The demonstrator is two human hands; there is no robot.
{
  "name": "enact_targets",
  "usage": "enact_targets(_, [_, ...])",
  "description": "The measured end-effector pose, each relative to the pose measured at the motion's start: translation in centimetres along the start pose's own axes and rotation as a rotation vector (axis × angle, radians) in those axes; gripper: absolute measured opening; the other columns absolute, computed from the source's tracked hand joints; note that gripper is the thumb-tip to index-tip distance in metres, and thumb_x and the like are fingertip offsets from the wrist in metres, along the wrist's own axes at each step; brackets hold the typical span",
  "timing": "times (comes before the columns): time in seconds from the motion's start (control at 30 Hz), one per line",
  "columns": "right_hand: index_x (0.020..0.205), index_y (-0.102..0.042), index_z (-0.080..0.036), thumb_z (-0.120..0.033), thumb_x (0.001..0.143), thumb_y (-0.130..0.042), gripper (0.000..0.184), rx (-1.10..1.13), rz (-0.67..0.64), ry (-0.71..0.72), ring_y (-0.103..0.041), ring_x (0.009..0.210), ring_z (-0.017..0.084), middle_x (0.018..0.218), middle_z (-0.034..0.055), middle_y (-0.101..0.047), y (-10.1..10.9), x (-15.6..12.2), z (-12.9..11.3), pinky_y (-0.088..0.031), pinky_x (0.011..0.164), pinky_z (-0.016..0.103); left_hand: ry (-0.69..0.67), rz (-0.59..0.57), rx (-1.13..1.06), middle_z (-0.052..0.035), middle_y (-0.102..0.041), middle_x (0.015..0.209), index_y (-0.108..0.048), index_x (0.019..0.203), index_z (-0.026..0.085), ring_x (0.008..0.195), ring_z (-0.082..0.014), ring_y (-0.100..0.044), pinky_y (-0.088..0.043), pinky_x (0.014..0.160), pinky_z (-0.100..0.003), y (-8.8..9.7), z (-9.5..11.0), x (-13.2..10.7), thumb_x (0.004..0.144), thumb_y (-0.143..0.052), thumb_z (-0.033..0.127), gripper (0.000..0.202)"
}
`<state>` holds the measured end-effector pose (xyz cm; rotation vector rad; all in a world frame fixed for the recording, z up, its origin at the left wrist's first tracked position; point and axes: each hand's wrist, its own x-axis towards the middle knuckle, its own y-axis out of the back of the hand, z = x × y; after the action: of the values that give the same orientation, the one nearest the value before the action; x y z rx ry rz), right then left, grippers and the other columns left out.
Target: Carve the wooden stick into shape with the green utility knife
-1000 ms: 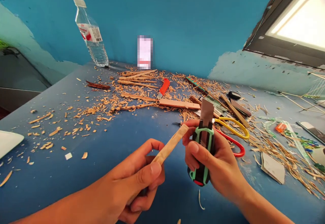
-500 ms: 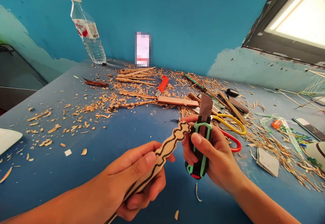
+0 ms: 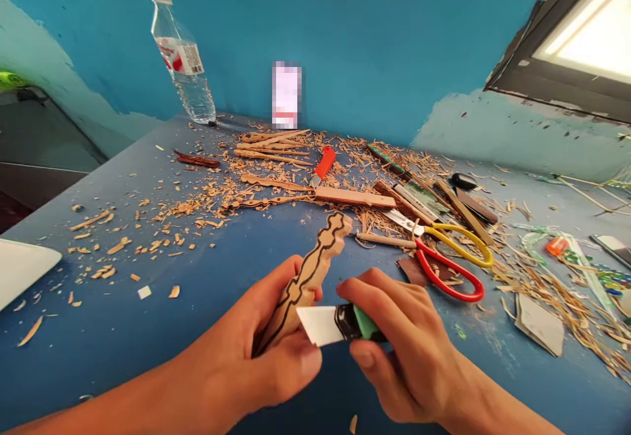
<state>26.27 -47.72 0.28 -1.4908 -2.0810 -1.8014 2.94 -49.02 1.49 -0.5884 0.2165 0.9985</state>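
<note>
My left hand point(image 3: 266, 349) is wrapped round a pale strip of wood point(image 3: 315, 261) with wavy black lines drawn along it. The strip's notched upper end points up and away from me, and its lower end is hidden in the palm. My right hand point(image 3: 404, 343) grips a black and green utility knife point(image 3: 363, 323), its wide blade point(image 3: 320, 325) out and pointing left. The blade lies across the view in front of the strip, close to my left thumb; whether it touches the wood I cannot tell.
Red and yellow handled scissors point(image 3: 456, 261) lie right of the strip. Behind are a red cutter point(image 3: 324, 164), a wood block point(image 3: 355, 197), carved sticks point(image 3: 273, 142) and many shavings. A water bottle point(image 3: 190, 70) and a blurred upright rectangle point(image 3: 286, 93) stand by the wall.
My right hand has turned the knife from blade-up to blade-left and brought it down near my left thumb. The strip has been rolled and tilted more upright. The view has shifted slightly.
</note>
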Motion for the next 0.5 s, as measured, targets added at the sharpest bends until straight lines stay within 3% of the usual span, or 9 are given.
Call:
enact_targets(0.1, [0.116,-0.05,-0.021,-0.04,0.115,-0.024,0.032,-0.016,-0.062,-0.038,-0.056,0.058,0.014,0.078,-0.0009,-0.063,-0.2,0.1,-0.3,-0.041,0.055,0.029,0.039,0.186,0.082,0.003,-0.056,0.09,-0.031,0.16,0.037,0.079,-0.0137,-0.051,-0.047,0.073,-0.023,-0.5,-0.3,-0.7,0.07,-0.086,0.07,0.11])
enact_targets(0.2, [0.115,-0.051,-0.023,-0.039,0.116,-0.022,0.033,-0.027,-0.13,-0.076,-0.06,0.06,0.014,0.082,-0.0009,-0.067,0.0,0.0,-0.1,-0.041,0.056,0.028,0.039,0.131,0.146,0.003,-0.053,0.088,-0.028,0.163,0.036,0.081,-0.017,-0.053,-0.049,0.076,-0.027,-0.2,-0.8,-0.3,0.07,-0.084,0.072,0.114])
enact_targets(0.3, [0.116,-0.052,-0.024,-0.041,0.116,-0.025,0.032,0.004,-0.203,-0.13,-0.063,0.063,0.014,0.081,-0.0026,-0.068,0.3,0.0,0.1,-0.041,0.057,0.028,-0.028,0.056,0.25,0.0055,-0.043,0.081,-0.042,0.153,0.032,0.071,-0.0139,-0.043,-0.043,0.066,-0.023,0.1,-0.8,0.6,0.079,-0.082,0.061,0.089])
enact_targets(0.4, [0.117,-0.052,-0.024,-0.04,0.116,-0.027,0.029,0.029,-0.246,-0.168,-0.063,0.063,0.014,0.079,-0.0045,-0.068,0.4,0.1,0.1,-0.039,0.057,0.028,-0.12,0.094,0.356,0.0063,-0.039,0.076,-0.061,0.122,0.027,0.067,-0.013,-0.034,-0.036,0.057,-0.021,-0.2,-0.1,1.2,0.083,-0.081,0.051,0.05])
enact_targets(0.5, [0.114,-0.052,-0.024,-0.041,0.116,-0.024,0.033,0.011,-0.289,-0.18,-0.065,0.064,0.015,0.079,-0.0035,-0.068,0.2,0.3,-0.1,-0.036,0.055,0.03,-0.177,0.14,0.434,0.0068,-0.04,0.068,-0.059,0.092,0.023,0.062,-0.0124,-0.032,-0.032,0.054,-0.023,-0.7,0.5,1.5,0.085,-0.078,0.051,0.034])
